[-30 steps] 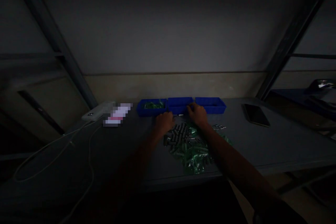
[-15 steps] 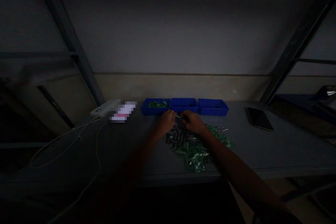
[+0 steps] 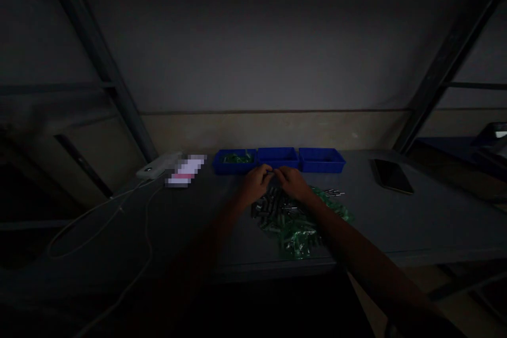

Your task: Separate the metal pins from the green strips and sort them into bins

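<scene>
My left hand [image 3: 256, 181] and my right hand [image 3: 292, 181] meet fingertip to fingertip just in front of the middle blue tray [image 3: 278, 158]. Both are curled in a pinch around something tiny that the dim light hides. Under and behind them lies a heap of small dark cylinders [image 3: 271, 206] mixed with green plastic bags [image 3: 301, 232]. The left blue tray [image 3: 234, 161] has green pieces in it. The right blue tray [image 3: 321, 160] looks dark inside.
A grey table [image 3: 415, 222] carries a dark phone [image 3: 391, 176] at the right, a white power bank [image 3: 155, 166] with a white cable [image 3: 142, 232] at the left, and a blurred packet [image 3: 185, 170]. Slanted metal posts [image 3: 111, 84] flank the table.
My right hand came back from the middle tray to join my left hand above the heap. The camera view shifted slightly.
</scene>
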Demonstrator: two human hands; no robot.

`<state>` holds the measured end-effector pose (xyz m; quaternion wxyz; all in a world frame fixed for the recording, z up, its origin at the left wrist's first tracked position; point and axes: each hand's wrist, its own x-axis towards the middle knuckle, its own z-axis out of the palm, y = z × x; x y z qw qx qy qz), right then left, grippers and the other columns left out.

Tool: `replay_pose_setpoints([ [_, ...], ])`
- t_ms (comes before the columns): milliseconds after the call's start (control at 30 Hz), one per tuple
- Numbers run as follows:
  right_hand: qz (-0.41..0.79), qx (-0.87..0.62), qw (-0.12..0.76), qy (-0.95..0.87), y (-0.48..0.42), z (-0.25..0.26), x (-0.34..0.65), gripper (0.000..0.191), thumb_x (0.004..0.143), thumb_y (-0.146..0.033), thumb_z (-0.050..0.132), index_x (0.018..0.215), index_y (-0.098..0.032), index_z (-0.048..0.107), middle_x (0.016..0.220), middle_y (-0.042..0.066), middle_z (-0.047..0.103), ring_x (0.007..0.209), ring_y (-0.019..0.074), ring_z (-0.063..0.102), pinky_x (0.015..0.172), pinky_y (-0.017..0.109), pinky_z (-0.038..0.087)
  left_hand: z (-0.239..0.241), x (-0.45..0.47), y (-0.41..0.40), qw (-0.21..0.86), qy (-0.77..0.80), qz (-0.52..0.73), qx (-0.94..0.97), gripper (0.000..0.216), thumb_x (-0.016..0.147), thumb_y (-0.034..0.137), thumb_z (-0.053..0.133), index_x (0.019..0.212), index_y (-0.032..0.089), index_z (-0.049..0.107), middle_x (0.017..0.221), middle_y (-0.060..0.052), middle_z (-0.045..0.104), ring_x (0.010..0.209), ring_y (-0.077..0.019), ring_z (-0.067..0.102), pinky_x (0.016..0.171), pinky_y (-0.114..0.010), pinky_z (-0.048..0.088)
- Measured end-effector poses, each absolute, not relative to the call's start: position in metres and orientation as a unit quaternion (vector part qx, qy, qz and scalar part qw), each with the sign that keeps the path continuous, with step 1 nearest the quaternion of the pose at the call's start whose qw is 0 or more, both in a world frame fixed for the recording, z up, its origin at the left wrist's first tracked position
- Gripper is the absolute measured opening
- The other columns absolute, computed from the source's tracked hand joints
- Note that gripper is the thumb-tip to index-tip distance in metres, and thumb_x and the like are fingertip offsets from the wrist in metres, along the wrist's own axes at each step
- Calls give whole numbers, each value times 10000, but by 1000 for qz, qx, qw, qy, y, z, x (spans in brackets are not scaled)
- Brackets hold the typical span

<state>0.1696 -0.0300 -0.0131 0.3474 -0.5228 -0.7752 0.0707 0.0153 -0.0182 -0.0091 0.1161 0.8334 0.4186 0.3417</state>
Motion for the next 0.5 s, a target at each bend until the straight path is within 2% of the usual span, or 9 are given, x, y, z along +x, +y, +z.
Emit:
replay_pose_setpoints([
  [133,91,-510,372,-770,-33,-12,168,308,913,-307,365,774,-150,591,732,46,629,668,134,549,635,240,365,-9,14,-17,106,425,341,832,143,871,226,444,950,187,557,879,-38,654,857,-160,602,781,-270,449],
  [233,115,-496,395,-765,-35,-11,168,208,863,-311,456,933,-154,574,695,10,597,622,129,531,594,229,359,-6,14,-17,95,439,334,829,191,894,220,387,914,176,572,878,-48,659,841,-160,604,763,-265,441],
  [300,119,-486,400,-768,-37,-11,169,213,823,-279,506,993,-158,551,679,-8,577,609,127,519,587,224,360,-4,14,-18,91,453,322,827,236,905,219,353,867,174,582,825,-45,660,795,-158,608,728,-259,436],
  [400,112,-470,404,-777,-37,-11,168,173,801,-217,511,961,-163,550,725,-2,585,643,123,520,620,222,372,-1,15,-20,84,464,303,828,293,916,241,329,780,170,579,720,-37,641,711,-156,606,672,-252,423],
  [500,102,-475,399,-777,-35,-12,168,131,823,-231,499,912,-161,566,757,14,604,669,126,525,638,225,373,0,15,-21,83,470,302,825,324,922,269,323,741,168,572,678,-36,626,686,-158,604,656,-254,419],
])
